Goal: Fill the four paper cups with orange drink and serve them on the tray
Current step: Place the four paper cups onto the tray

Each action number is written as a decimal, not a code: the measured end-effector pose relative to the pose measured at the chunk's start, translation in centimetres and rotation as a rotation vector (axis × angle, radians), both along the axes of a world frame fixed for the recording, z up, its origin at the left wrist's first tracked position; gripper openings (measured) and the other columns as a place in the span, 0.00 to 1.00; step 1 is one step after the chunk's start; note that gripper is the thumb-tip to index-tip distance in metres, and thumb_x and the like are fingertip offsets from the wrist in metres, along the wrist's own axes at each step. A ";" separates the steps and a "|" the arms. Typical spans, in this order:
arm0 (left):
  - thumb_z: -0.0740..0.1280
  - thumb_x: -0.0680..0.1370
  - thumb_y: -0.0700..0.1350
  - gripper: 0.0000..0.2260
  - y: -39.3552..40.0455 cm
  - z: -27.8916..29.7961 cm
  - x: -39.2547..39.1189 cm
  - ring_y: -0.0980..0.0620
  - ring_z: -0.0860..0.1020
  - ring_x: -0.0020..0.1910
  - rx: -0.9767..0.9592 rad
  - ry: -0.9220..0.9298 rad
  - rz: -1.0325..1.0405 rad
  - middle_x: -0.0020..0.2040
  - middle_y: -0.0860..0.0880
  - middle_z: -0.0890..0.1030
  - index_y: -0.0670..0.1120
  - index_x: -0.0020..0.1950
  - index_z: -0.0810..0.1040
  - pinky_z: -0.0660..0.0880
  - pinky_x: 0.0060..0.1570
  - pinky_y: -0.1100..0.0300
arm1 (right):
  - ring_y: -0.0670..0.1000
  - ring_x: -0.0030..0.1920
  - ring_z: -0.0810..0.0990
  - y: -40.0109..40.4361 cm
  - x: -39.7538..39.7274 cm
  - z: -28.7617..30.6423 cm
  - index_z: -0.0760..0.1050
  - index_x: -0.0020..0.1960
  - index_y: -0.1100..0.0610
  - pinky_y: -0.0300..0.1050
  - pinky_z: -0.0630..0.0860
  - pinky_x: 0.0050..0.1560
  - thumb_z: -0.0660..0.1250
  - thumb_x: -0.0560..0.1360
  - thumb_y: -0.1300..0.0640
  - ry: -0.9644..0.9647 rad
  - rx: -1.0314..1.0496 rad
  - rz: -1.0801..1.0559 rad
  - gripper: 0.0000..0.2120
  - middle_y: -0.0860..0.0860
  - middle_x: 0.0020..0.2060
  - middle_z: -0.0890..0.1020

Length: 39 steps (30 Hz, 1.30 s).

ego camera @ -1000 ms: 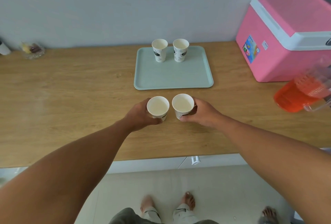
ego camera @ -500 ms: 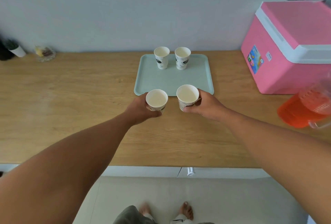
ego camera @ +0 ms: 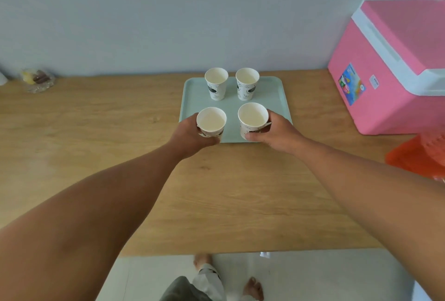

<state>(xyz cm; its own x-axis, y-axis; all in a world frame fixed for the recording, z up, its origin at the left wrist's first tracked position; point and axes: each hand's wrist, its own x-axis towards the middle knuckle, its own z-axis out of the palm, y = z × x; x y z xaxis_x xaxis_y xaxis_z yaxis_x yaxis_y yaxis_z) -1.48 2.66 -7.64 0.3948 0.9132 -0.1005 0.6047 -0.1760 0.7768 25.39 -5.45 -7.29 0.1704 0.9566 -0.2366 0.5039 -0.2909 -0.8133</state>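
Observation:
A pale green tray [ego camera: 274, 98] lies on the wooden counter near the wall. Two white printed paper cups stand at its back, one on the left [ego camera: 216, 83] and one on the right [ego camera: 247, 83]; both look white inside. My left hand [ego camera: 190, 135] grips a third cup [ego camera: 211, 121] over the tray's front left part. My right hand [ego camera: 277, 132] grips a fourth cup [ego camera: 252, 117] over the front right part. I cannot tell whether these two cups touch the tray. A jug of orange drink [ego camera: 419, 153] sits at the right edge, partly cut off.
A pink cooler box with a white band [ego camera: 395, 67] stands at the right against the wall, just behind the jug. A small glass dish of wrapped items [ego camera: 38, 80] sits far left by the wall. The wooden counter [ego camera: 96, 132] stretches left of the tray.
Both hands have carried their cups away from me, from the bare counter in front of the tray to above its front half.

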 end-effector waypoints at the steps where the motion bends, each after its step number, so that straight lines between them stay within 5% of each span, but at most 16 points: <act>1: 0.83 0.65 0.52 0.31 0.8 -0.1 0.1 0.57 0.80 0.53 -0.002 -0.004 -0.006 0.55 0.58 0.82 0.54 0.66 0.76 0.71 0.46 0.69 | 0.46 0.59 0.84 0.6 0.0 -0.1 0.75 0.71 0.40 0.52 0.82 0.62 0.85 0.65 0.40 -0.002 -0.003 -0.008 0.38 0.42 0.60 0.84; 11: 0.83 0.65 0.51 0.31 7.1 -1.0 1.2 0.67 0.78 0.49 -0.055 -0.007 -0.095 0.55 0.58 0.82 0.53 0.65 0.76 0.69 0.41 0.72 | 0.47 0.60 0.84 5.1 0.0 -0.7 0.75 0.71 0.41 0.54 0.80 0.67 0.84 0.64 0.41 0.016 -0.027 -0.080 0.38 0.42 0.60 0.85; 18: 0.83 0.65 0.51 0.31 8.8 -2.5 2.4 0.55 0.80 0.52 -0.061 0.022 -0.117 0.55 0.55 0.82 0.51 0.64 0.76 0.70 0.42 0.70 | 0.47 0.61 0.84 6.8 1.2 -2.0 0.75 0.71 0.41 0.54 0.81 0.66 0.84 0.62 0.40 0.058 -0.048 -0.069 0.40 0.42 0.61 0.85; 23: 0.83 0.63 0.53 0.32 9.2 -3.0 2.9 0.57 0.80 0.52 -0.066 0.022 -0.093 0.55 0.56 0.83 0.52 0.64 0.76 0.73 0.46 0.63 | 0.47 0.60 0.84 8.1 2.0 -2.6 0.75 0.72 0.43 0.49 0.81 0.64 0.85 0.68 0.49 0.094 -0.053 -0.009 0.36 0.44 0.60 0.86; 39: 0.84 0.63 0.51 0.34 8.2 -3.0 3.9 0.57 0.80 0.55 -0.109 -0.012 0.003 0.56 0.57 0.83 0.53 0.66 0.76 0.75 0.53 0.60 | 0.44 0.59 0.84 9.0 2.9 -3.3 0.74 0.74 0.44 0.46 0.79 0.65 0.86 0.68 0.49 0.083 -0.065 0.095 0.38 0.43 0.60 0.85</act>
<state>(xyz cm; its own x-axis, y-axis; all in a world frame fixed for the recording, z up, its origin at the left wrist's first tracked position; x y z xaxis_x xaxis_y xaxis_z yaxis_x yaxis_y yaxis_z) 2.39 10.87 -10.68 0.3937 0.8984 -0.1948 0.5956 -0.0878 0.7985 28.27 3.52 -10.56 0.0570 0.9496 -0.3081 0.4637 -0.2985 -0.8342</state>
